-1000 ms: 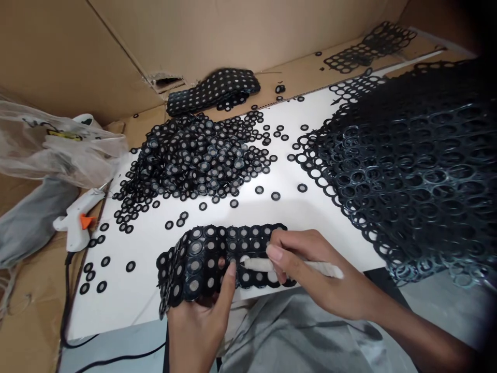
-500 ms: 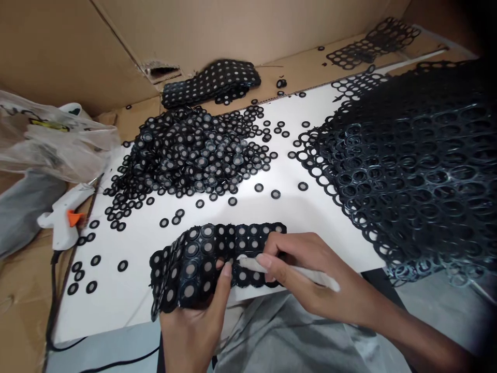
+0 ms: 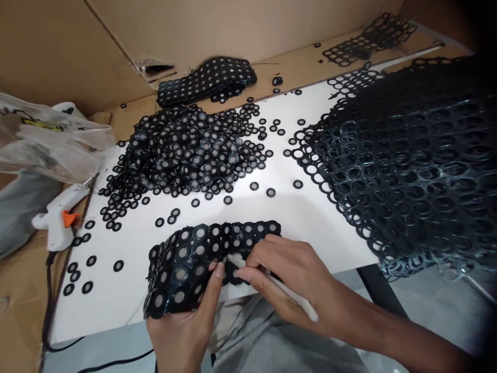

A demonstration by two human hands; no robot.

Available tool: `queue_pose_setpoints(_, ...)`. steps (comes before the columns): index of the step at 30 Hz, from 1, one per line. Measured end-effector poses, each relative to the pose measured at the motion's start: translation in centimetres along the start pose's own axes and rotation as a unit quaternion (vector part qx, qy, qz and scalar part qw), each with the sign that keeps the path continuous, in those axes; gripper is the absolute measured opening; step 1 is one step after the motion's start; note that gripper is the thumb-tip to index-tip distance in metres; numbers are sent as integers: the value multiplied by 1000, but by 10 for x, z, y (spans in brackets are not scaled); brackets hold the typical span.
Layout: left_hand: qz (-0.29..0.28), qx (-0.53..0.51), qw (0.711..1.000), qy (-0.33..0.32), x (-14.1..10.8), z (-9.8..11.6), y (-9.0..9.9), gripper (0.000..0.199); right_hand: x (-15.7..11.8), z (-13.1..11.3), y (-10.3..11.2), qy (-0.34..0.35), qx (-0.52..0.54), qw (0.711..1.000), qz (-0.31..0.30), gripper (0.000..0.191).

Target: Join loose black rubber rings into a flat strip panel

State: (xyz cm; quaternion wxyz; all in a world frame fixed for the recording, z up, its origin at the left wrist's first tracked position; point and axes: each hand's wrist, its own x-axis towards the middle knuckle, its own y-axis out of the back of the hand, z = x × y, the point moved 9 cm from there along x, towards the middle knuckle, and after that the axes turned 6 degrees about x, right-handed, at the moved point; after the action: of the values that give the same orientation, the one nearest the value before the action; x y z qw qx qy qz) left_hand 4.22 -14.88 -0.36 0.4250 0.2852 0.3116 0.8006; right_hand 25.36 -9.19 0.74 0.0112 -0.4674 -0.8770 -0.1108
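Observation:
A black strip of joined discs with grey centres (image 3: 180, 253) lies bent over my left hand (image 3: 194, 321), whose thumb presses on its front face while the other fingers are hidden beneath. My right hand (image 3: 287, 274) pinches a white pen-like stick (image 3: 293, 295). The tip of the stick touches the strip just right of my left thumb. The strip's far right part lies flat, partly behind my right fingers.
Behind the strip is a big heap of black rings (image 3: 182, 147) on a white board (image 3: 240, 207), with loose rings around it. A glue gun (image 3: 62, 217) lies left, a plastic bag (image 3: 58, 140) beyond it. Black ring netting (image 3: 411, 171) fills the right; a rolled strip (image 3: 207, 77) sits behind.
My right hand has moved left and slightly down along the strip, and the stick now slants more steeply. The whole view has shifted slightly.

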Motion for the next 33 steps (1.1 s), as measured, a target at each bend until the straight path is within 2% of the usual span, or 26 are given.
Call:
queue_pose_setpoints(3, 9, 31, 999, -13, 6, 9, 1, 37, -5, 6, 16, -27, 66, 996, 61, 37)
queue_pose_setpoints(6, -4, 32, 999, -11, 8, 11, -2, 36, -15, 10, 32, -55, 75, 991, 97, 51)
queue_pose_setpoints(8, -33, 6, 999, 18, 8, 3, -7, 39, -21, 12, 41, -66, 66, 990, 110, 57)
queue_pose_setpoints(10, -86, -27, 995, 51, 5, -7, -16, 44, -26, 15, 49, -80, 70, 987, 119, 60)
queue_pose_setpoints(13, -136, -83, 981, 113, 0, -23, -24, 58, -27, 24, 54, -106, 93, 983, 121, 56)
queue_pose_setpoints(15, -166, -113, 970, 135, -1, -25, -31, 64, -24, 28, 55, -112, 111, 980, 122, 51)
queue_pose_setpoints(19, -231, -109, 962, 98, 1, -5, -45, 55, -22, 25, 59, -70, 162, 976, 129, 42)
queue_pose_setpoints(21, -216, -84, 970, 69, 6, 6, -46, 53, -23, 23, 60, -51, 169, 976, 129, 40)
queue_pose_setpoints(24, -148, -34, 988, 35, 11, 22, -40, 54, -25, 23, 59, -48, 139, 981, 128, 46)
queue_pose_setpoints(27, -102, -23, 991, 82, 8, 26, -34, 55, -26, 27, 60, -57, 104, 982, 145, 56)
queue_pose_setpoints(30, -109, -41, 985, 127, 3, 30, -34, 50, -26, 30, 60, -59, 113, 979, 157, 60)
queue_pose_setpoints(33, -115, -37, 985, 122, 6, 36, -32, 53, -25, 31, 58, -66, 139, 976, 152, 59)
